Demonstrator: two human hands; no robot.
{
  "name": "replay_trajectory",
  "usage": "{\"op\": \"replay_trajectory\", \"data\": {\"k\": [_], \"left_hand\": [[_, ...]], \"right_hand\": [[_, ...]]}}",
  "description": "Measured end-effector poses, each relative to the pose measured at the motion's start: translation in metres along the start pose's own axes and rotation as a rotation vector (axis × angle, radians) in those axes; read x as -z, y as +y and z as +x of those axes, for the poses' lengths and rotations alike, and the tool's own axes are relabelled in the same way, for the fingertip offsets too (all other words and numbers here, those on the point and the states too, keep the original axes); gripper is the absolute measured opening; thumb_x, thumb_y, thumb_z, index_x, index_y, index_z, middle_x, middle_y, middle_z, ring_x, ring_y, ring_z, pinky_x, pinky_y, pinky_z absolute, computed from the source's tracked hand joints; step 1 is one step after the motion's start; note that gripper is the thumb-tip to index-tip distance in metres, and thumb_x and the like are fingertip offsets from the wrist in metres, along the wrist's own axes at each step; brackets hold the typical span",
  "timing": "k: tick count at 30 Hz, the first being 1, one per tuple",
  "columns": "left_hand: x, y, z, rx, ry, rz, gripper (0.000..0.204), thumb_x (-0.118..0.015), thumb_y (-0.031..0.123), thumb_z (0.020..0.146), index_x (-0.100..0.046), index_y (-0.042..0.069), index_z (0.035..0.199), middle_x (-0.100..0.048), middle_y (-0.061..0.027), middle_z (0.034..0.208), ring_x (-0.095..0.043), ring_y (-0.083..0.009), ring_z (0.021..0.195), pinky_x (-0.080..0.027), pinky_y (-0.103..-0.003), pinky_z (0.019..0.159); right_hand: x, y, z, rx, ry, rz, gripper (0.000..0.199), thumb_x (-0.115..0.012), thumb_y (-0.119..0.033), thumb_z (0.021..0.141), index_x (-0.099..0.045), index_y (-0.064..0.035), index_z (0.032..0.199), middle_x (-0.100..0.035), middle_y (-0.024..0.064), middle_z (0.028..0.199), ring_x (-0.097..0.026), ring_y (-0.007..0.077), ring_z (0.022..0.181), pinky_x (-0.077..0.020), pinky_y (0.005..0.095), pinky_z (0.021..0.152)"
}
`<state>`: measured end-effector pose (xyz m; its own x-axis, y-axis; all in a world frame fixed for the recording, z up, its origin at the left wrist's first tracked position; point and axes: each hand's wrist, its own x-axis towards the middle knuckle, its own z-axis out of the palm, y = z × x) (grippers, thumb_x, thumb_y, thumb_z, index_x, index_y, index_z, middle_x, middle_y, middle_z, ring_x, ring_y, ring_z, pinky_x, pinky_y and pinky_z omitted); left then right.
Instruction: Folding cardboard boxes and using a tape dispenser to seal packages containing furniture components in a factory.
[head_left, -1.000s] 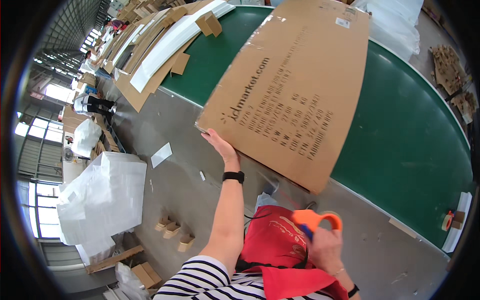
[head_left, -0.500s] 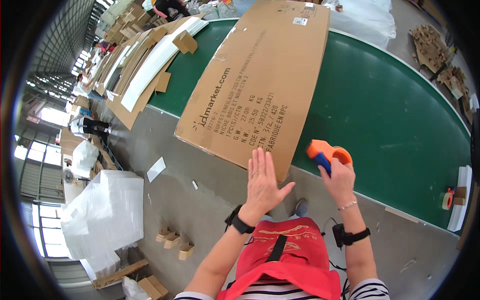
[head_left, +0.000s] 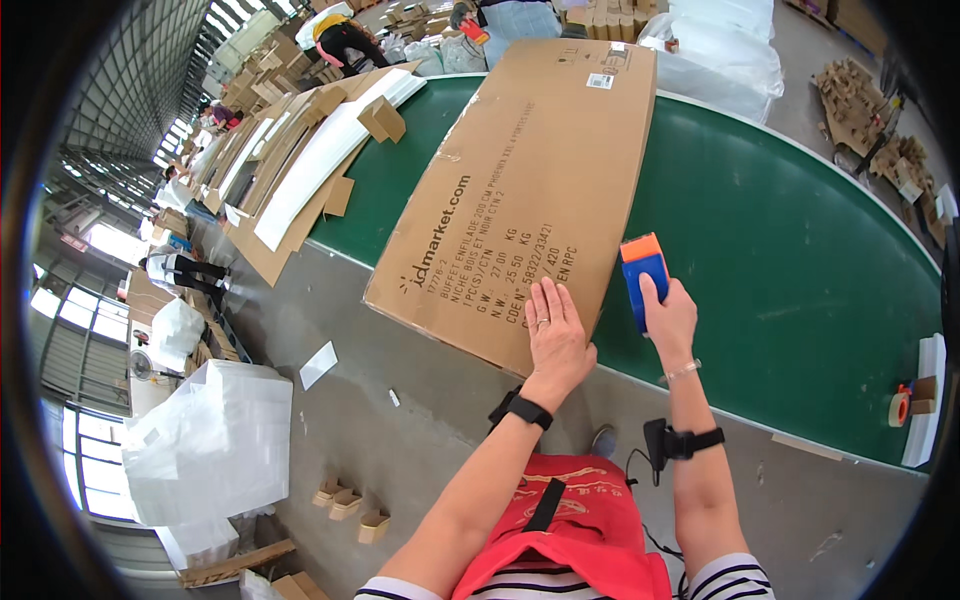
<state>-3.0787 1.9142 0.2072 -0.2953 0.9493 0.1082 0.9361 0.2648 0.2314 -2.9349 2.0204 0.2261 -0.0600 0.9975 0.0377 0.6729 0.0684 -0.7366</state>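
A long brown cardboard carton [head_left: 500,200] lies across the green conveyor belt [head_left: 760,220], its near end jutting past the belt's edge toward me. My left hand [head_left: 558,335] rests flat on the near right part of its printed top, fingers stretched out. In my right hand [head_left: 672,318] is an orange and blue tape dispenser [head_left: 645,278], gripped with the fingers wrapped round it. The dispenser is beside the carton's right edge, over the belt; whether it touches the carton I cannot tell.
A tape roll [head_left: 898,408] lies by white foam strips [head_left: 928,390] at the belt's right end. Cardboard and white boards [head_left: 335,150] are stacked at the far left. Wrapped goods [head_left: 215,440] stand on the floor at left. Several other people, including one bending [head_left: 345,40], are farther off.
My left hand has come down onto the carton's top, moving right and forward. My right hand has turned the tape dispenser and brought it forward, closer to the carton's right edge. The view has shifted slightly.
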Motion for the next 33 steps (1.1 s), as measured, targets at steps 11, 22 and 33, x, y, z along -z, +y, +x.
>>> {"op": "replay_trajectory", "data": {"k": [11, 22, 33], "left_hand": [[0.07, -0.039, -0.053, -0.112, 0.092, -0.981, 0.024, -0.066, 0.021, 0.093, -0.066, 0.0, 0.103, -0.067, -0.0166, 0.102, -0.065, -0.0324, 0.094, -0.052, -0.038, 0.083], [0.132, -0.214, -0.227, -0.175, 0.132, -0.786, 0.043, -0.076, 0.024, 0.085, -0.06, -0.001, 0.117, -0.064, -0.017, 0.112, -0.058, -0.0367, 0.111, -0.045, -0.045, 0.098], [0.118, -0.394, -0.298, 0.535, -0.046, -0.938, 0.028, -0.068, 0.024, 0.092, -0.066, 0.0, 0.107, -0.069, -0.018, 0.101, -0.068, -0.0287, 0.089, -0.052, -0.038, 0.078]], "right_hand": [[0.05, -0.033, -0.159, -0.475, -0.306, 1.196, 0.037, -0.048, -0.03, 0.105, -0.06, 0.0024, 0.12, -0.068, 0.0068, 0.109, -0.066, 0.015, 0.096, -0.0521, 0.0315, 0.088], [-0.088, -0.164, -0.303, -0.597, -0.703, 1.426, 0.031, -0.052, -0.017, 0.103, -0.052, 0.0003, 0.129, -0.063, 0.0109, 0.123, -0.064, 0.0213, 0.109, -0.052, 0.0373, 0.095], [-0.159, -0.239, -0.272, 0.436, -0.737, 0.069, 0.026, -0.073, -0.013, 0.085, -0.066, -0.0024, 0.108, -0.068, 0.0108, 0.091, -0.066, 0.0207, 0.082, -0.0516, 0.0311, 0.077]]}}
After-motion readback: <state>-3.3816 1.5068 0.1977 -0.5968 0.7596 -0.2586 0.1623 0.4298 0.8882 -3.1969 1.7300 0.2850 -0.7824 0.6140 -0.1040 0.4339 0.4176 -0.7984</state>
